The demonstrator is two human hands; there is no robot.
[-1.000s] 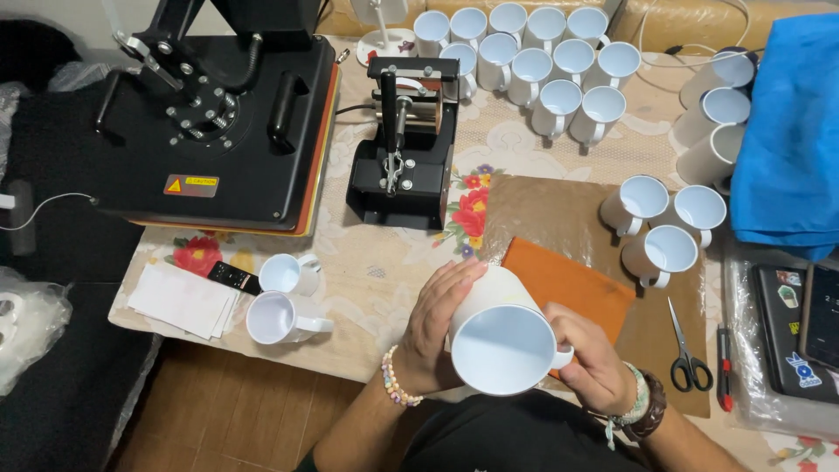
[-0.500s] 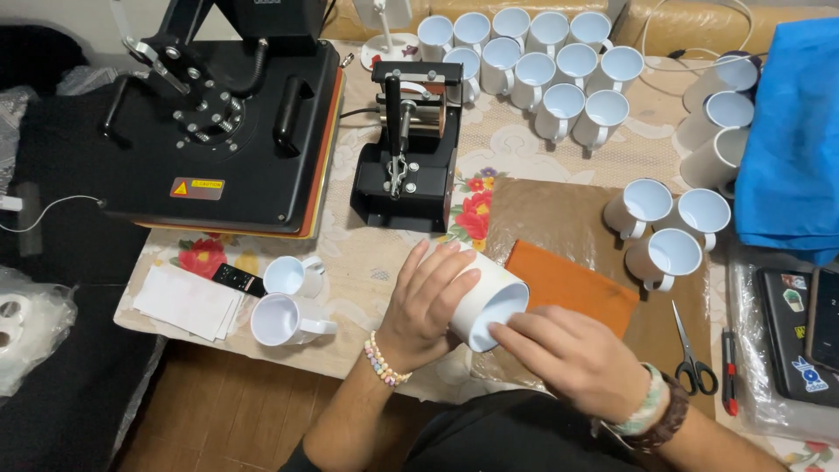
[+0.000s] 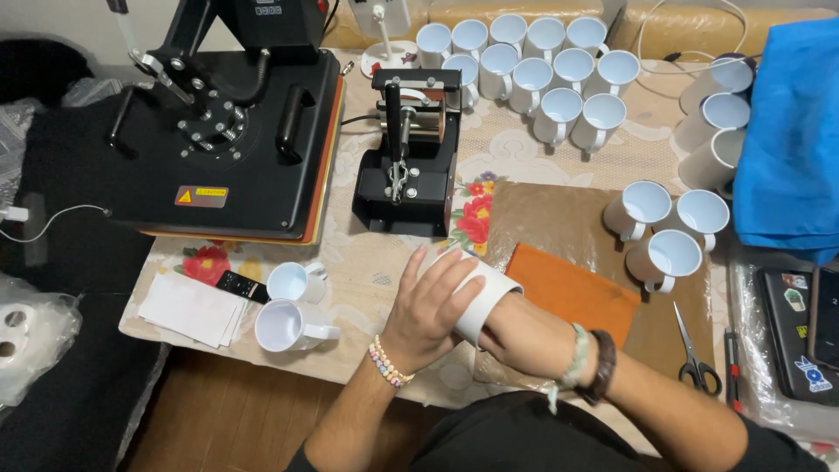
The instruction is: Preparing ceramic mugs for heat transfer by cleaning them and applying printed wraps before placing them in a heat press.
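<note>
The left hand [image 3: 433,301] lies clamped over the white mug [image 3: 476,297], which rests on its side just under the palm, while the right hand [image 3: 498,316] goes inside its mouth, fingers hidden so I cannot tell their state; a firm outer grip probably stops the mug from rolling

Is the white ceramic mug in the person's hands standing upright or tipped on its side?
Tipped on its side. The white ceramic mug lies horizontally under the left hand, and the right forearm enters its open mouth.
</note>
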